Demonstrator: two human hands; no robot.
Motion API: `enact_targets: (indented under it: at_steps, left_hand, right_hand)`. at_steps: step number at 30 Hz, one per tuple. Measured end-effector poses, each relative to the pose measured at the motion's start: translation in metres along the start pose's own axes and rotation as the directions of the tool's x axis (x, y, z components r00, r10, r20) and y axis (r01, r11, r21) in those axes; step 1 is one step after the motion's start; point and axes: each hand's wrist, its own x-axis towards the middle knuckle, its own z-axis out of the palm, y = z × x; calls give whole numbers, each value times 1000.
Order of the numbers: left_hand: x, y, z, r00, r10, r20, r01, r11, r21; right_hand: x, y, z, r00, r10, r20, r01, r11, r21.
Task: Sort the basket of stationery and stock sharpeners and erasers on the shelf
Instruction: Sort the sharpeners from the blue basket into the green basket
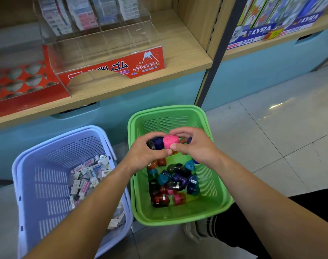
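A green basket (211, 206) on the floor holds several coloured sharpeners (175, 181). Above it, both hands are together. My left hand (146, 155) grips dark blue and black sharpeners (157, 143). My right hand (195, 146) pinches a pink sharpener (170, 142) between thumb and fingers, with more sharpeners tucked under the fingers. To the left, a lilac basket (47, 165) holds several small wrapped erasers (88, 178). On the wooden shelf (187, 58) behind stands a clear acrylic eraser display (107, 43) with a red "HARD ERASER" front; its lower compartments look bare.
A red patterned tray (19, 81) sits on the shelf at the left. Boxed LYRA products (271, 19) fill the shelf at the right, past a dark upright post (217, 53). Tiled floor lies to the right; my knee and sock show at the bottom right.
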Motion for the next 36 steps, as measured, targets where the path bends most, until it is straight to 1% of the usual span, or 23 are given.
enact_targets:
  at_steps: [3,6,9,12,15,18,20,24,27,29,32,34,35,36]
  left_hand:
    - [1,-4,3,1000,1,-3,-1,1000,-14]
    - [3,-9,3,1000,-5,-17,5,1000,11]
    - [5,-11,2,998,46,-39,-41,992,116]
    - [3,-10,1,994,88,-61,-74,976,205]
    - [1,-7,-3,993,105,-56,-88,964,250]
    - [-3,-1,-6,990,125,-57,-108,964,242]
    - [-6,4,-8,988,135,-71,-116,967,229]
    - [-12,16,-19,986,129,-104,-108,976,191]
    - [-21,26,-29,985,133,-112,-111,976,188]
    - [-28,36,-36,981,157,-115,-129,967,219]
    - [-42,49,-48,975,192,-113,-149,939,309]
    - [-52,57,-56,970,214,-115,-162,923,349]
    - [-56,59,-60,969,219,-116,-164,918,362]
    - [-60,61,-64,967,222,-123,-163,915,369]
  right_hand:
    - [1,3,1,1000,10,-1,-10,1000,17]
    - [4,8,0,1000,3,1,-3,1000,-19]
    - [5,9,2,1000,7,15,-6,999,-41]
    - [4,8,5,1000,13,-6,-13,999,-45]
    - [4,7,6,1000,7,-24,-7,1000,-26]
    - [0,2,10,1000,-15,-23,15,1000,-13]
    - [-2,-1,13,998,-38,-58,38,999,-10]
    - [-8,-10,16,990,-31,-137,49,990,129]
    - [-12,-17,15,986,-11,-165,25,996,86]
    - [-13,-24,15,994,23,-108,-15,997,78]
    - [-17,-40,19,996,69,60,-74,994,81]
    - [-20,-46,21,982,96,162,-96,995,-10]
    - [-22,-47,21,977,103,188,-99,995,-32]
    - [-24,-48,22,979,97,182,-96,995,-15]
